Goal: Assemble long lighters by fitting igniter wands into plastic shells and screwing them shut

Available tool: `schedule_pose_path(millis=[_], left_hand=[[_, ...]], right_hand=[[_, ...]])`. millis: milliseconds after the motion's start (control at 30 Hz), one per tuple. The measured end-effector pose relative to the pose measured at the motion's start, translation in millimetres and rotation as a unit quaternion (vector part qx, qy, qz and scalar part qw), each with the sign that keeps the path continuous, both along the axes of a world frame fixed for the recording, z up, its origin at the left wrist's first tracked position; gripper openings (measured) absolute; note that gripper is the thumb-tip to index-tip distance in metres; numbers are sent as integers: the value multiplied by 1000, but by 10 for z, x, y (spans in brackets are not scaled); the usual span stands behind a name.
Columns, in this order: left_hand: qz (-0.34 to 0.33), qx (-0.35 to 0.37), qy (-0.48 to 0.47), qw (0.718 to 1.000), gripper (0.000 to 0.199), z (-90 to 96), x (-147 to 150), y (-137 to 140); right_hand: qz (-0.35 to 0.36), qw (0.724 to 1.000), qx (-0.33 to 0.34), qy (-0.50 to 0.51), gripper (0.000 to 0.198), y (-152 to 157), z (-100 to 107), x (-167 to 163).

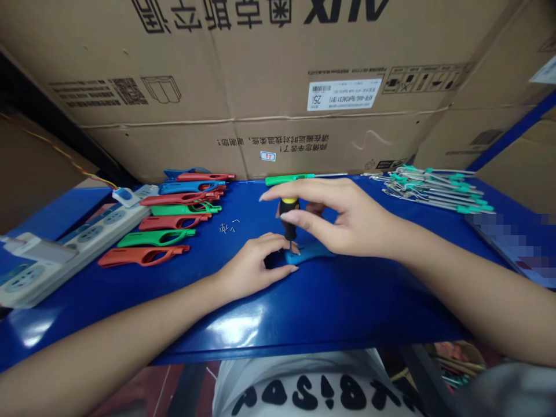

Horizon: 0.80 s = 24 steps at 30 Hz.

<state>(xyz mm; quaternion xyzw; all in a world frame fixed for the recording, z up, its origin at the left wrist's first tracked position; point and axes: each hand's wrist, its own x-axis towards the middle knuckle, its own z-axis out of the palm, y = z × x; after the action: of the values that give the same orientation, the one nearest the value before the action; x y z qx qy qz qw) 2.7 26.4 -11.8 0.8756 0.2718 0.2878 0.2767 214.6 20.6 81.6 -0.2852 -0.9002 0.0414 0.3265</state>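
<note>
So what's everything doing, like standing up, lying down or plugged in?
Screwdriver: upright, in the right hand, tip at the blue casing
Blue casing: lying down, held by the left hand
Small metal pieces: loose, scattered
Coloured handles: lying side by side
Metal rods: heaped
White charger: plugged into the power strip

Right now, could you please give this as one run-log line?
left hand: on blue lighter casing | right hand: black-and-yellow screwdriver, upright | screws: loose on table

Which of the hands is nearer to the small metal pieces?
Left. The left hand lies right of the metal pieces, nearer the camera; the right hand is farther right, at the screwdriver.
</note>
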Motion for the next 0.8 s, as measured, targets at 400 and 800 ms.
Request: schedule_pose_path(millis=[400, 800], left_hand=[[-4, 0, -4, 1000, 21, -6, 9, 10], [1, 25, -13, 1000, 21, -37, -3, 13]], right_hand=[[-19, 999, 39, 2, 34, 22, -50, -6], [30, 999, 36, -3, 34, -44, 0, -24]])
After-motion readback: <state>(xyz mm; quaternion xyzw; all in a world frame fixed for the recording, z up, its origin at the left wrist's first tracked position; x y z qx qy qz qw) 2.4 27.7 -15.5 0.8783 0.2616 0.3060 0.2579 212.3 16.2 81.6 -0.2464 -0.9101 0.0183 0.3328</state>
